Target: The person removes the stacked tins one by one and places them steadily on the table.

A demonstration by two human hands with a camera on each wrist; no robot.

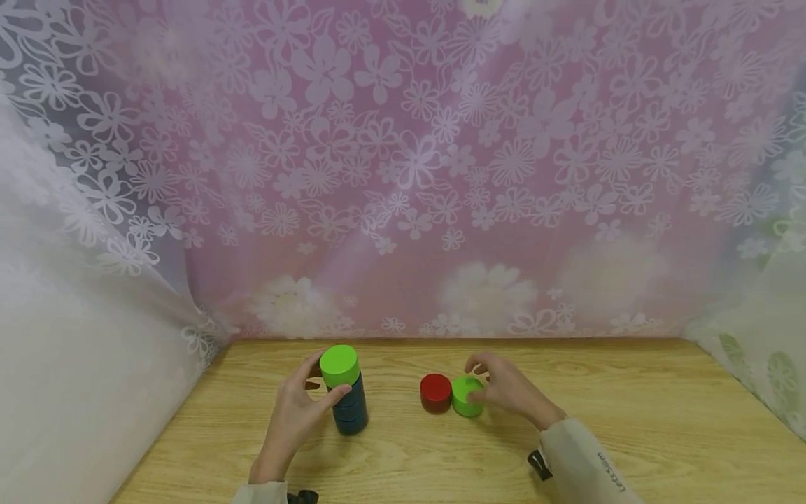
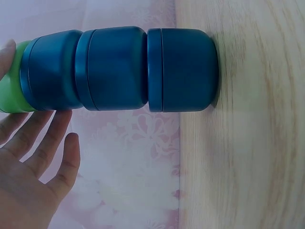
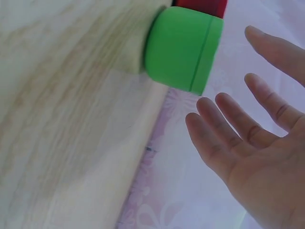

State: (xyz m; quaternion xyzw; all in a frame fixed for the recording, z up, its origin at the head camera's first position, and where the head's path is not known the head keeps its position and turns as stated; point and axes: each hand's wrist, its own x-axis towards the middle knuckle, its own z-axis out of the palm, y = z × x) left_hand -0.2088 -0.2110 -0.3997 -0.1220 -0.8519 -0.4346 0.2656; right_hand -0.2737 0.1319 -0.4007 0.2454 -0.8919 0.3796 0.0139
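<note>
Three dark blue tins [image 1: 349, 413] form a column on the table, with a bright green tin [image 1: 340, 364] as its top piece. My left hand [image 1: 299, 402] grips this top tin, thumb in front and fingers behind. The left wrist view shows the lidded blue tins [image 2: 114, 69] slightly offset from one another, the lowest on the wood. To the right, my right hand [image 1: 506, 388] hovers with fingers spread over a second green tin [image 1: 466, 397]. In the right wrist view a gap separates the fingers from this green tin [image 3: 183, 50]. Beside it stands a red tin [image 1: 436, 393].
The light wooden table [image 1: 397, 469] ends at a pink-purple flowered curtain [image 1: 403, 210] at the back. Pale sheets hang at the left [image 1: 75, 336] and right sides. Both green tins and the red one are of similar size.
</note>
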